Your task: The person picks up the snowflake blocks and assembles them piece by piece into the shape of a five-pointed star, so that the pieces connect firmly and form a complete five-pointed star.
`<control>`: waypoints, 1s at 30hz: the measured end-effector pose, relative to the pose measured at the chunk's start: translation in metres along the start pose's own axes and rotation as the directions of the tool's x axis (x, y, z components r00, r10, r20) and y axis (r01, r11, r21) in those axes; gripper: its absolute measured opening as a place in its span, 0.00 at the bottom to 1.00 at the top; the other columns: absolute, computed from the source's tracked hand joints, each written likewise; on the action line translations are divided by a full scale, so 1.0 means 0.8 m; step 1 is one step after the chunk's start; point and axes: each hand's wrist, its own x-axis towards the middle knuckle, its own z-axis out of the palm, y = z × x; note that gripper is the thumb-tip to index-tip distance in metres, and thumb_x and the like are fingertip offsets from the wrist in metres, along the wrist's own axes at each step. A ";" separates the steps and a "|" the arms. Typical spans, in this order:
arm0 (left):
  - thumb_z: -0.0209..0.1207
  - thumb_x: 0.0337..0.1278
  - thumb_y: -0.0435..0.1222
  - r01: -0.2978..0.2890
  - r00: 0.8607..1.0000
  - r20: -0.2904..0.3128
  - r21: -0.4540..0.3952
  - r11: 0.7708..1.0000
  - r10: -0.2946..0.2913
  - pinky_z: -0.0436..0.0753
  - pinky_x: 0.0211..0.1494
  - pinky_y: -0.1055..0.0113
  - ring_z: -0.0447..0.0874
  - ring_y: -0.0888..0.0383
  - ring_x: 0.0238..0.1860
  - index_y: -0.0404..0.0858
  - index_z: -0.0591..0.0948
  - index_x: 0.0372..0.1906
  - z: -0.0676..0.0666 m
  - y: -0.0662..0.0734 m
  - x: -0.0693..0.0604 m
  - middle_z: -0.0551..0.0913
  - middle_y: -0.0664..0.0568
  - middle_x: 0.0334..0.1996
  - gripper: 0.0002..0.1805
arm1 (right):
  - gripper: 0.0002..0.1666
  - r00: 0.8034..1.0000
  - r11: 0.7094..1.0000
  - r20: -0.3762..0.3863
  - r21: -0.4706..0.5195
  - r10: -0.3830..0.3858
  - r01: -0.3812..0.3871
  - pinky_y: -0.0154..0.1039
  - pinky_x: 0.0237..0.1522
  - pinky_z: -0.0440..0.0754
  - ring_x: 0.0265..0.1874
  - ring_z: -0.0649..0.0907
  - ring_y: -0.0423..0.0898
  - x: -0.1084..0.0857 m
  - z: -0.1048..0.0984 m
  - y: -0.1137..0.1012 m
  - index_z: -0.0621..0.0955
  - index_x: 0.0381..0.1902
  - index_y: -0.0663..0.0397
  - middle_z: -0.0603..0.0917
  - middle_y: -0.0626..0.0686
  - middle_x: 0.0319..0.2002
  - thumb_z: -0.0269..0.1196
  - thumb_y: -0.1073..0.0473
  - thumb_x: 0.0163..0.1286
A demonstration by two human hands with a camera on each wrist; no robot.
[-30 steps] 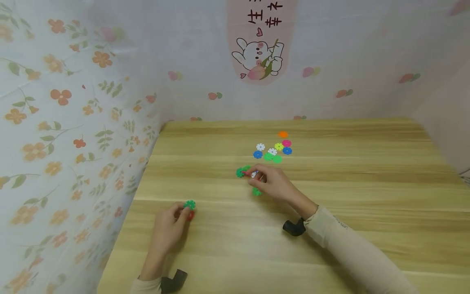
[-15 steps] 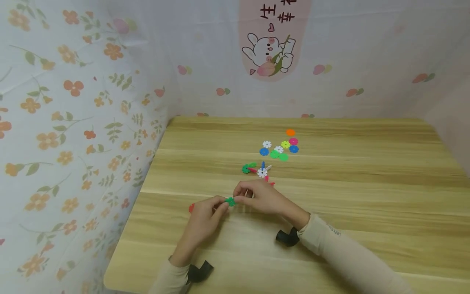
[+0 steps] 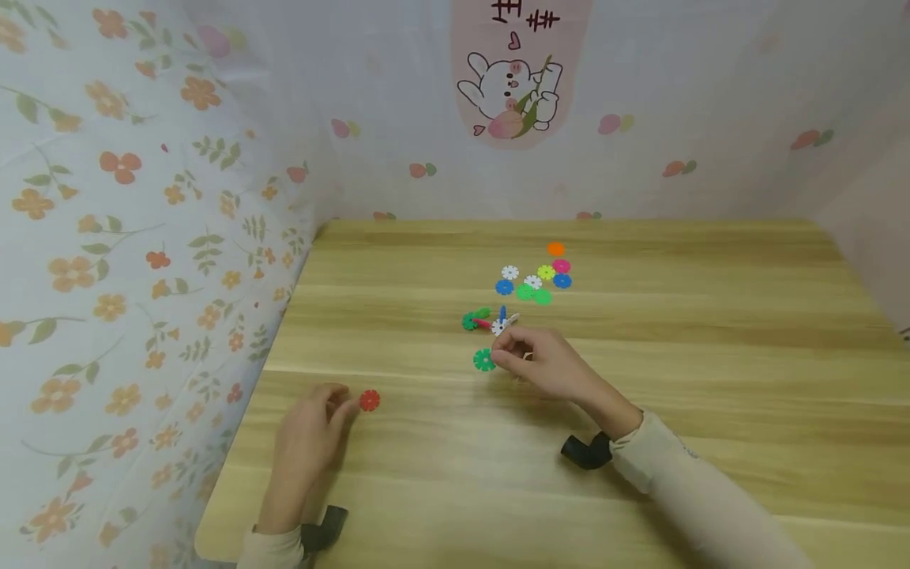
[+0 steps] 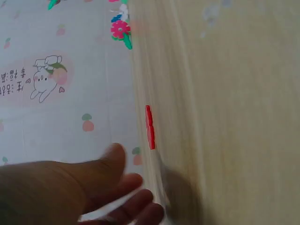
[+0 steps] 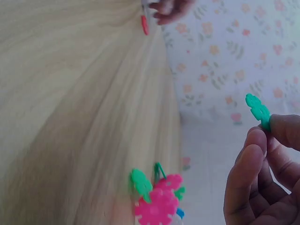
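In the head view my right hand (image 3: 543, 363) pinches a green notched disc (image 3: 485, 360) by its edge, between thumb and fingertip; the right wrist view shows that green disc (image 5: 258, 111) edge-on, lifted. Just beyond the hand is a cluster of joined discs in green, pink, blue and white (image 3: 500, 326), partly hidden by the fingers. Its pink discs (image 5: 157, 208) show in the right wrist view. My left hand (image 3: 309, 431) hovers beside a red notched disc (image 3: 370, 401) lying on the table. In the left wrist view its thumb and fingers are apart from the red disc (image 4: 150, 127).
Several loose discs lie farther back, among them an orange one (image 3: 556, 249), a yellow one (image 3: 546, 272) and a blue one (image 3: 505, 288). A printed cloth (image 3: 398, 103) hangs behind the wooden table (image 3: 711, 356). Black bent pieces (image 3: 586, 451) sit at both wrists.
My left hand brought the green disc from beside the red disc to my right hand, which took it. The left hand returned left to the red disc; the right moved toward the cluster.
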 end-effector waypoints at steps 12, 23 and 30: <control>0.69 0.60 0.44 -0.104 0.978 0.192 0.120 0.987 0.080 0.81 0.32 0.54 0.81 0.48 0.33 0.39 0.81 0.53 0.009 0.018 0.021 0.80 0.44 0.40 0.20 | 0.04 0.998 0.995 -0.060 0.091 0.037 -0.032 0.48 0.29 0.83 0.27 0.79 0.63 -0.019 -0.025 0.005 0.83 0.37 0.50 0.80 0.53 0.30 0.64 0.57 0.73; 0.71 0.56 0.35 -0.109 0.976 0.189 -0.003 0.994 0.108 0.75 0.32 0.59 0.74 0.57 0.28 0.42 0.78 0.34 0.009 0.035 0.026 0.77 0.55 0.27 0.10 | 0.08 0.993 0.992 -0.075 0.099 0.087 -0.079 0.47 0.29 0.83 0.25 0.80 0.54 -0.024 -0.032 0.000 0.83 0.39 0.54 0.81 0.52 0.30 0.64 0.54 0.73; 0.69 0.57 0.29 -0.350 0.930 0.022 -0.259 0.900 0.368 0.81 0.35 0.68 0.79 0.65 0.31 0.41 0.82 0.37 -0.015 0.118 0.041 0.82 0.58 0.32 0.07 | 0.13 0.981 0.959 -0.116 0.257 0.157 -0.123 0.40 0.30 0.80 0.24 0.76 0.47 -0.025 -0.044 -0.017 0.80 0.37 0.60 0.78 0.60 0.31 0.62 0.54 0.74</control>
